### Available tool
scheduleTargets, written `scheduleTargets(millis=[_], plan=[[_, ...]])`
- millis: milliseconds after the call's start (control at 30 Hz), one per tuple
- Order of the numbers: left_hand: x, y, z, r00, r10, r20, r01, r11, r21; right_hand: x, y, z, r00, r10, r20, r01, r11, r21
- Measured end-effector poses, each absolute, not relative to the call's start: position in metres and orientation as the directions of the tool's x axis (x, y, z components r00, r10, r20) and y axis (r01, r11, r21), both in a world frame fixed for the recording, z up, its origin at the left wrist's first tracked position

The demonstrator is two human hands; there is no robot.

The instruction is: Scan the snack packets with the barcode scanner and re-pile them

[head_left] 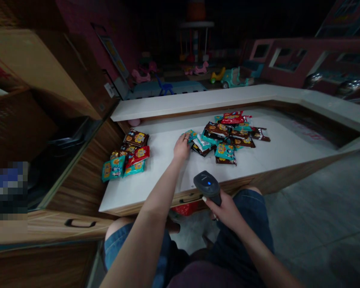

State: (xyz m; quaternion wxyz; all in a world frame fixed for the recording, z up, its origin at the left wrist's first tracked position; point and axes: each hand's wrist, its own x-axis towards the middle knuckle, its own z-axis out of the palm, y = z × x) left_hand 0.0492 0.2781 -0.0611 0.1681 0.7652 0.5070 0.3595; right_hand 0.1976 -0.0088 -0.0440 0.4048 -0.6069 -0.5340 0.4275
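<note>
My right hand (pixel 226 210) is closed round the handle of a dark grey barcode scanner (pixel 206 182), whose head has a blue light and is held over the counter's front edge. Stretched out over the white counter, my left hand (pixel 182 147) has its fingers closed on the left end of a teal snack packet (pixel 192 135). This packet lies at the edge of a loose pile of teal, brown and red snack packets (pixel 216 130). At the left is a smaller group of similar packets, with a red packet (pixel 139 155) and a teal packet (pixel 113 168) among them.
The white counter (pixel 162 176) has a raised ledge (pixel 168 105) along its back. Cardboard boxes (pixel 60 72) stand at the left beside a wooden cabinet. A drawer handle (pixel 80 223) sticks out at the lower left. Children's ride-on toys (pixel 235 78) stand beyond the counter.
</note>
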Motion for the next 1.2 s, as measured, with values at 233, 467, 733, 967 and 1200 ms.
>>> scheduleTargets(millis=[233, 467, 733, 967, 1200], plan=[[0.033, 0.291, -0.060, -0.042, 0.928, 0.370, 0.349, -0.334, 0.876, 0.207, -0.007, -0.046, 0.134, 0.991, -0.015, 0.348, -0.062, -0.935], [-0.009, 0.229, -0.057, -0.257, 0.961, 0.101, -0.140, -0.141, 0.980, 0.193, -0.006, -0.041, 0.065, 0.998, -0.028, 0.301, -0.046, -0.952], [-0.019, 0.153, -0.083, -0.107, 0.994, 0.013, -0.418, -0.057, 0.907, 0.182, -0.003, -0.024, 0.060, 0.998, -0.006, 0.310, -0.025, -0.950], [-0.021, 0.150, -0.089, -0.097, 0.988, 0.119, -0.385, -0.147, 0.911, 0.174, 0.010, -0.009, 0.063, 0.996, 0.064, 0.321, 0.041, -0.946], [-0.021, 0.144, -0.086, -0.075, 0.989, 0.126, -0.342, -0.145, 0.928, 0.173, 0.013, -0.003, 0.073, 0.993, 0.097, 0.361, 0.065, -0.930]])
